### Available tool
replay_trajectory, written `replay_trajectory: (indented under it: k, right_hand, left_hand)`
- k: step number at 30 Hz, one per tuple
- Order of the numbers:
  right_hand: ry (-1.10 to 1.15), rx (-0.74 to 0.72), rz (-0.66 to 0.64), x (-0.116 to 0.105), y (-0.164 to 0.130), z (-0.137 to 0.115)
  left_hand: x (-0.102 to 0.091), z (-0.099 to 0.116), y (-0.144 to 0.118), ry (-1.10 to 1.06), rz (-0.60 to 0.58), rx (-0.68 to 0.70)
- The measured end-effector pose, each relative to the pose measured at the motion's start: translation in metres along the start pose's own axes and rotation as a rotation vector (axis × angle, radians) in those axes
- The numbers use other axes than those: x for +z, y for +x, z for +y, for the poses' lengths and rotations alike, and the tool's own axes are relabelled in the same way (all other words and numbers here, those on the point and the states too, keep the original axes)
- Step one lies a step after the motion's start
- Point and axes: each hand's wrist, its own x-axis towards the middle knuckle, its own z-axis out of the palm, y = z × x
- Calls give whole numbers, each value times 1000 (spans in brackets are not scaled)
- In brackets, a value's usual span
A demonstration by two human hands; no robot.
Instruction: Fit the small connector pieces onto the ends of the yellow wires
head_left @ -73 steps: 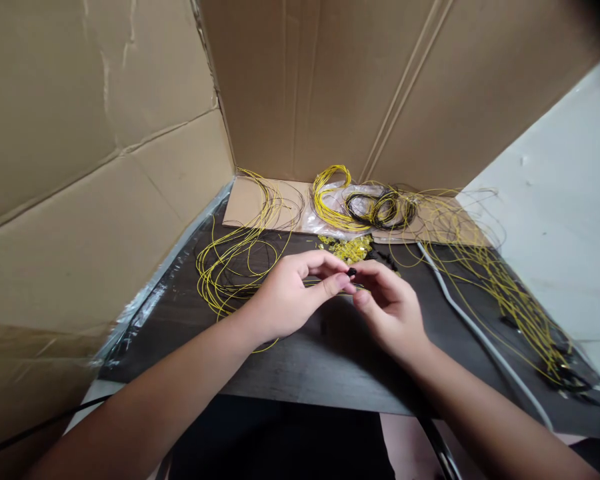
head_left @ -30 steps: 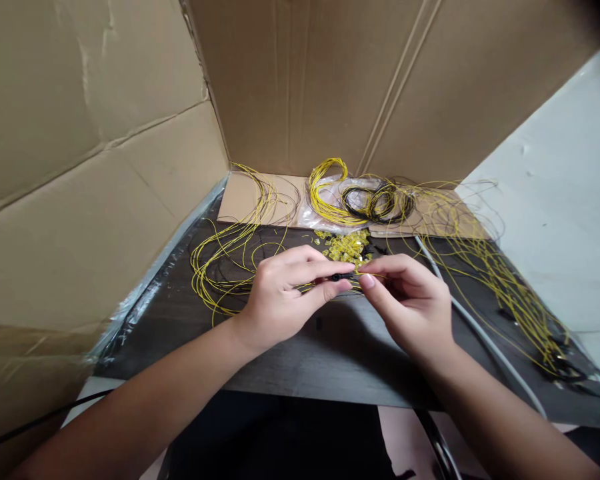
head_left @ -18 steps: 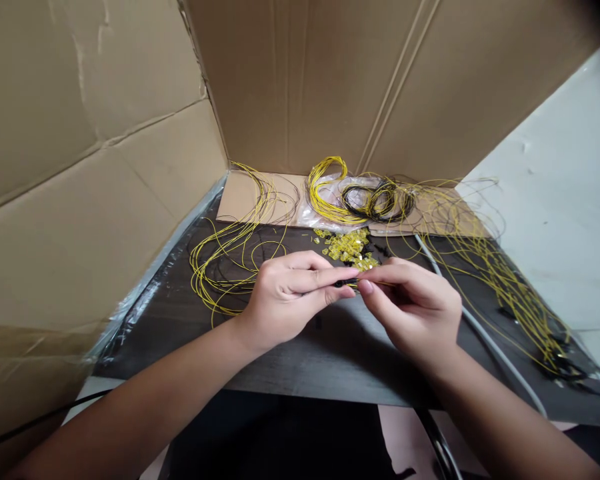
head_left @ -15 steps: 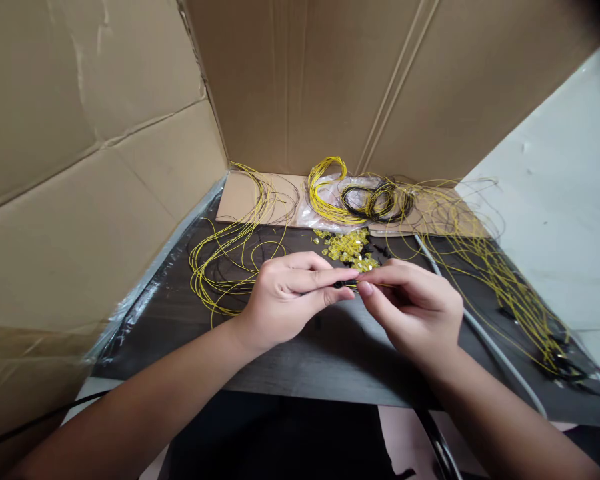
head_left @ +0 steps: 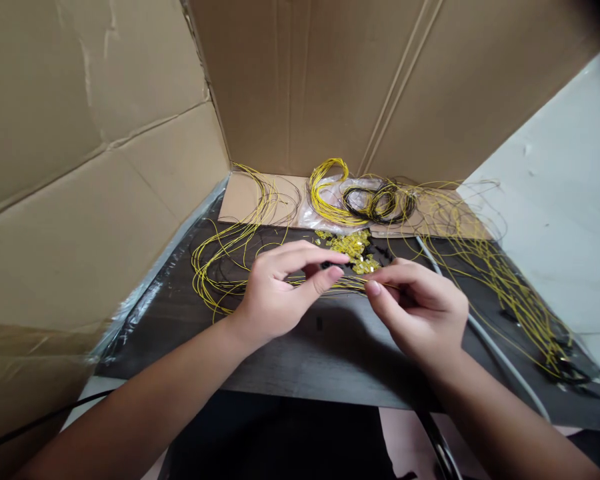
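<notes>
My left hand (head_left: pixel 275 287) is raised over the middle of the dark work mat. Its thumb and index fingertips are a little apart, and a small black part (head_left: pixel 326 265) shows between the fingers, mostly hidden. Close by on the right, my right hand (head_left: pixel 420 300) pinches thin wire (head_left: pixel 355 283) between thumb and forefinger. The wire's end is covered by the fingertips. Behind both hands lies a pile of small clear-yellow plastic pieces (head_left: pixel 350 243), with small black pieces (head_left: pixel 380 252) beside it.
Loose yellow and black wires (head_left: pixel 215 260) spread at the left, and another bundle (head_left: pixel 520 287) at the right. A yellow coil (head_left: pixel 325 200) and a black coil (head_left: pixel 380 203) lie at the back. A grey cable (head_left: pixel 500 360) crosses the mat. Cardboard walls (head_left: pixel 330 87) enclose the back and left.
My left hand has drawn back to the left, away from my right fingertips, with the small black part among its fingers. A wider gap with wires showing now separates the hands.
</notes>
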Motion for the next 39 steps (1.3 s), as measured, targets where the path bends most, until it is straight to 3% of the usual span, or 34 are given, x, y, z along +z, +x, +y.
replay_trajectory:
  k: [5,11,14,19,27,30,34,39]
  right_hand:
    - [-42,-35,24,0,-2,4]
    - [-160,-160,-52,1,0,3]
    - [-152,-105,-57,4,-1,7]
    - [-76,59,-88,10,-6,15]
    - [28,242,-107,14,-9,19]
    - [25,233,-81,15,-9,18]
    - [-24,112,-57,13,-10,13]
    - [-68,-32,-25,10,-10,6]
  left_hand:
    - [-4,1,0,43,23,-147]
    - [-7,-16,2,423,-228,-81]
    - [-10,-35,1,672,-341,-68]
    - [-10,-57,0,820,-455,-130]
    - [-11,-61,2,886,-443,-200]
    - [-12,-46,4,844,-346,-95]
    - [-9,-17,3,655,-189,187]
    - [-2,0,-3,587,-132,382]
